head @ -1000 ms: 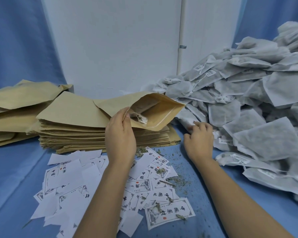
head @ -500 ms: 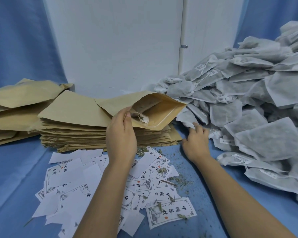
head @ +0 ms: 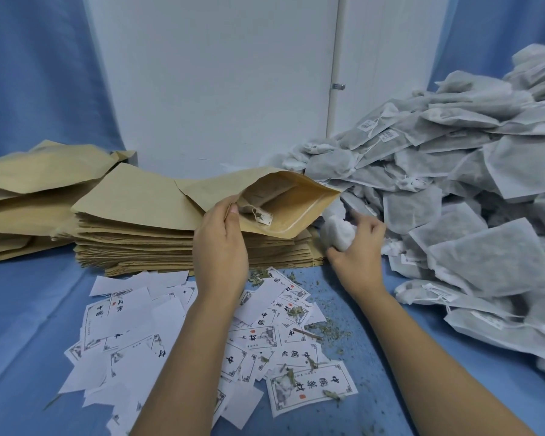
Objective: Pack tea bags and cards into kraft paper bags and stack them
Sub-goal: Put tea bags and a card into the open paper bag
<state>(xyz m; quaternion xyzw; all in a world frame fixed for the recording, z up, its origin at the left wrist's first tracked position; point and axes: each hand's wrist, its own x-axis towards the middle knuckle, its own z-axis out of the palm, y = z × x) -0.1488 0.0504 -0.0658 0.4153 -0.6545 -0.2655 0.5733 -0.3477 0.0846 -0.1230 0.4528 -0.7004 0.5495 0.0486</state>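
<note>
My left hand (head: 221, 247) pinches the near lip of an open kraft paper bag (head: 290, 206), whose mouth faces right; a small tea-bag tag (head: 263, 217) shows inside it. This bag lies on top of a stack of flat kraft bags (head: 132, 240). To the right of the bag's mouth, my right hand (head: 357, 243) grips a crumpled white tea bag (head: 339, 229) at the left foot of a big heap of tea bags (head: 469, 199). Printed white cards (head: 158, 328) lie scattered on the blue cloth under my forearms.
A second pile of kraft bags (head: 29, 184) sits at the far left. Loose tea crumbs (head: 324, 328) litter the blue cloth (head: 29, 309). A white wall panel (head: 217, 83) stands behind, with blue curtains on both sides.
My right hand has pulled a tea bag from the foot of the heap and lifted it toward the bag's mouth. My left hand keeps holding the bag open.
</note>
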